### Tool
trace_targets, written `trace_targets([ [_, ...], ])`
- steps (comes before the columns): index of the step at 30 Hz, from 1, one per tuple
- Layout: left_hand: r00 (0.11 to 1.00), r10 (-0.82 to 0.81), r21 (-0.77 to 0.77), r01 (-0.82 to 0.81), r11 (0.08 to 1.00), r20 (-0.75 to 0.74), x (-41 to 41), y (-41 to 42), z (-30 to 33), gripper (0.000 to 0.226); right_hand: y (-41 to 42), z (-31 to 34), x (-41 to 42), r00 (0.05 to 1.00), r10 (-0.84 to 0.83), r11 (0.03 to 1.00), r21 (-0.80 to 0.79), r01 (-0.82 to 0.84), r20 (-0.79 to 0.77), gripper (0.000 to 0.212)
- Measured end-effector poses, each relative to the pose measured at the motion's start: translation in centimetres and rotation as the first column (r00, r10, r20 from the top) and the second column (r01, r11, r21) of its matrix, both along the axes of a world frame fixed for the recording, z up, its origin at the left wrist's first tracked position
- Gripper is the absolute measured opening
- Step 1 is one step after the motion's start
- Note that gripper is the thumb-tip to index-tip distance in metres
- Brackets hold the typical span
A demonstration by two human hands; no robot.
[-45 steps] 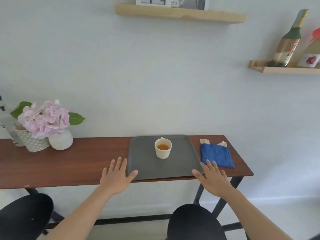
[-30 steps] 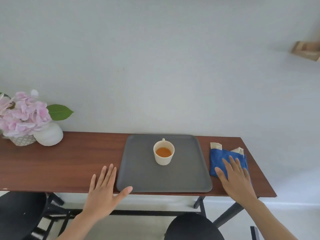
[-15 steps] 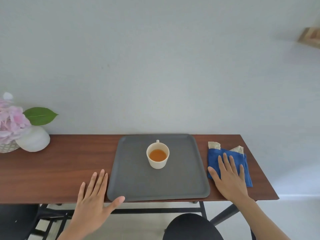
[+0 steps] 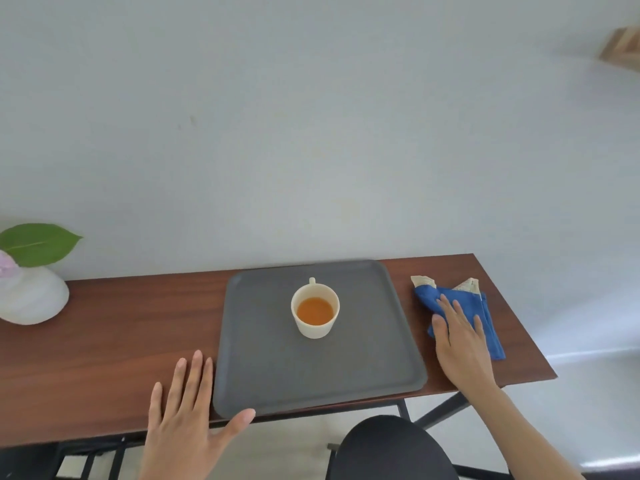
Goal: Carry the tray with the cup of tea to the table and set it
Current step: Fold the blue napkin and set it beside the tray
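1. Here, in the head view, the grey tray [image 4: 318, 362] lies flat on the wooden table [image 4: 104, 341], its near edge jutting slightly past the table's front, with the cup of tea [image 4: 314, 311] upright near its middle.
2. The left hand [image 4: 187, 420] is spread flat and empty just beside the tray's left edge, thumb at the near corner.
3. The right hand [image 4: 457, 341] is also flat and empty, lying partly over a blue cloth [image 4: 485, 323] just right of the tray.
4. Judging by this, the step in hand is taking hold; both hands should slide under opposite edges at matching points.
5. The tea sits fairly high in the cup, so the lift should be level and slow.
6. The right fingers should clear the cloth first, or it may drag along.
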State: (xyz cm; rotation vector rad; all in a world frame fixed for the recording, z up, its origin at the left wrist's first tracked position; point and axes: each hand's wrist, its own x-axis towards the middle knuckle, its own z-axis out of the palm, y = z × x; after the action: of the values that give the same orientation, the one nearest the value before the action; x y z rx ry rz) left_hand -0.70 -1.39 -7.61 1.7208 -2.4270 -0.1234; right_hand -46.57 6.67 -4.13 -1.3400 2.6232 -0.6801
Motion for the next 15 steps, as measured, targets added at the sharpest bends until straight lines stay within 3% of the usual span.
trace_targets([
  [3,0.999,-0.003,0.055,0.0,0.998,0.049,0.5,-0.1,-0.2,0.116,-0.1,1.7,2.4,0.997,0.045,0.987,-0.154,-0.035,0.058,0.051],
  [8,0.998,-0.011,0.095,0.005,0.995,0.055,0.7,-0.1,0.1,0.116,-0.4,2.5,7.8,0.971,0.225,0.967,-0.138,-0.212,0.085,0.067],
  [11,0.999,-0.003,0.11,-0.001,0.994,0.037,0.6,-0.1,0.5,0.117,-0.4,1.4,11.2,0.95,0.309,0.951,-0.043,-0.307,0.041,0.067],
  [15,1.0,-0.016,0.117,0.016,0.993,-0.002,0.7,-0.2,0.8,0.118,0.4,-0.8,14.1,0.903,0.409,0.905,0.184,-0.383,-0.134,0.068],
])
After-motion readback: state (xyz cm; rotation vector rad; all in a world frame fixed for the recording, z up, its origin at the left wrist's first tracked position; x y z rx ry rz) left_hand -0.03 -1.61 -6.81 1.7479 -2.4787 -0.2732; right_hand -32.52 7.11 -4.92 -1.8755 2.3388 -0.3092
